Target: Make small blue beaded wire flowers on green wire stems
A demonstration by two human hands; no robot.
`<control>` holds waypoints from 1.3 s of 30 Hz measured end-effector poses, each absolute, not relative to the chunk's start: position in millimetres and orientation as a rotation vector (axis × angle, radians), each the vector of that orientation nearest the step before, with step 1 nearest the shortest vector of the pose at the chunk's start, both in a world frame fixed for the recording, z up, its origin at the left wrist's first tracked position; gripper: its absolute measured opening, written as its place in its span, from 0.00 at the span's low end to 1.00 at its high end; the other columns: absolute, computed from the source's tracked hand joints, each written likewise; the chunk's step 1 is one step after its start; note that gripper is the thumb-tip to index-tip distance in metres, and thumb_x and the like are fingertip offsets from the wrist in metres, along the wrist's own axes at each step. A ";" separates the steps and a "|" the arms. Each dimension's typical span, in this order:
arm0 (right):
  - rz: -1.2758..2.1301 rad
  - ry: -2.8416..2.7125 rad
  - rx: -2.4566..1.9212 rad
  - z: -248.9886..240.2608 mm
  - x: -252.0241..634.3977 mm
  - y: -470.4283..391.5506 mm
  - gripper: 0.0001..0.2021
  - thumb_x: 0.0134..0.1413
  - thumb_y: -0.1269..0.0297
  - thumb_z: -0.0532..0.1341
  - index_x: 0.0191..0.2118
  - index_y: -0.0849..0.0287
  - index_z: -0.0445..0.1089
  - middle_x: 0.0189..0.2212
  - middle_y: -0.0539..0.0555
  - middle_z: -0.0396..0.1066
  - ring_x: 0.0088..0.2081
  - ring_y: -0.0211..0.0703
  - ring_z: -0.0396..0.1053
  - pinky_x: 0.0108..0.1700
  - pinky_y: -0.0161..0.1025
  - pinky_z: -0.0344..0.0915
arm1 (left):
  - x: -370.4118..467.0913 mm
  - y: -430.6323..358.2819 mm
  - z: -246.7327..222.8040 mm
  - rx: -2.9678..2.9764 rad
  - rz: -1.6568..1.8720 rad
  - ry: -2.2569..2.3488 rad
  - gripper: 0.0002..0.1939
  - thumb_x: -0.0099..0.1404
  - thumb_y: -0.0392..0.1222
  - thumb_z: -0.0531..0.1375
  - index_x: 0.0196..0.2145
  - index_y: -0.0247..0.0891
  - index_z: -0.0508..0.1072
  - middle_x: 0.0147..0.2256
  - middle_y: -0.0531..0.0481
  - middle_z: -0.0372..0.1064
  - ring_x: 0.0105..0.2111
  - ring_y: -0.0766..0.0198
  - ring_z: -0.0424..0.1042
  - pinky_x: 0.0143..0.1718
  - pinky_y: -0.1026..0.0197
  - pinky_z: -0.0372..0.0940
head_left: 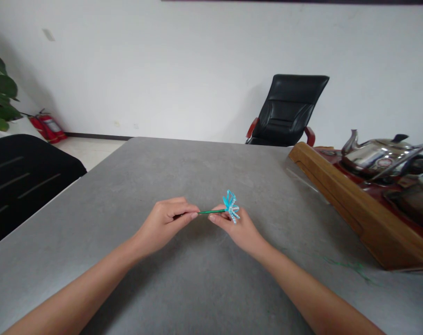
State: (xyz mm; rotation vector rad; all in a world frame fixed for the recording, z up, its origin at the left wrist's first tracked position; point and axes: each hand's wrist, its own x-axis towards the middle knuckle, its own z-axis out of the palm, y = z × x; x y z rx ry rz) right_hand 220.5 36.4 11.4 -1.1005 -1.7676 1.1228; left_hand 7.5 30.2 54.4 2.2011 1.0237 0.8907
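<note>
A small blue flower [231, 206] with clear, bead-like loops sits at the right end of a thin green stem [211, 211], which lies nearly level above the grey table [183, 167]. My left hand [169, 218] pinches the stem's left end between thumb and fingertips. Just behind the flower, my right hand [237, 228] holds the stem near the flower head, its thumb pointing left. The flower covers part of the right fingers.
Green thread-like strands [353, 266] lie on the table at right. Beyond them stands a wooden tea tray [358, 209] with a metal kettle [379, 156]. A black chair [290, 107] is behind the table; another chair [30, 181] is at left.
</note>
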 end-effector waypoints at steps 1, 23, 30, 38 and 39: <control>1.128 -1.763 -1.069 11.9 221.5 37.6 0.09 0.54 0.61 0.59 0.29 0.60 0.71 0.23 0.48 0.64 0.27 0.37 0.61 0.31 0.34 0.57 | 7.5 29.9 55.1 2.209 0.873 1.005 0.09 0.67 0.38 0.55 0.35 0.37 0.76 0.25 0.54 0.64 0.27 0.70 0.63 0.29 0.68 0.56; 1.353 -1.861 -1.012 27.1 238.8 49.9 0.10 0.50 0.58 0.62 0.28 0.61 0.72 0.20 0.46 0.61 0.23 0.34 0.55 0.26 0.33 0.51 | 10.1 24.3 56.7 2.679 0.311 0.904 0.14 0.71 0.39 0.49 0.39 0.41 0.74 0.28 0.53 0.64 0.27 0.69 0.66 0.28 0.67 0.55; 0.942 -2.109 -1.094 54.9 234.7 35.8 0.08 0.55 0.65 0.59 0.28 0.59 0.73 0.22 0.47 0.67 0.24 0.34 0.61 0.27 0.32 0.53 | 9.1 25.4 52.3 2.767 0.338 1.013 0.14 0.70 0.38 0.49 0.37 0.41 0.75 0.27 0.53 0.65 0.26 0.68 0.67 0.26 0.67 0.54; 0.325 -2.443 -1.123 67.6 228.4 16.2 0.09 0.60 0.67 0.54 0.34 0.57 0.72 0.28 0.50 0.72 0.31 0.38 0.68 0.32 0.34 0.56 | 6.2 29.8 48.1 2.727 0.478 1.221 0.12 0.68 0.37 0.50 0.41 0.41 0.74 0.29 0.53 0.68 0.28 0.67 0.68 0.28 0.68 0.57; 0.272 -2.469 -1.132 67.3 227.4 14.1 0.10 0.61 0.67 0.54 0.34 0.57 0.72 0.28 0.51 0.72 0.31 0.39 0.68 0.32 0.35 0.56 | 6.0 30.2 47.4 2.714 0.503 1.246 0.12 0.68 0.37 0.50 0.41 0.41 0.74 0.29 0.53 0.68 0.28 0.67 0.68 0.28 0.68 0.57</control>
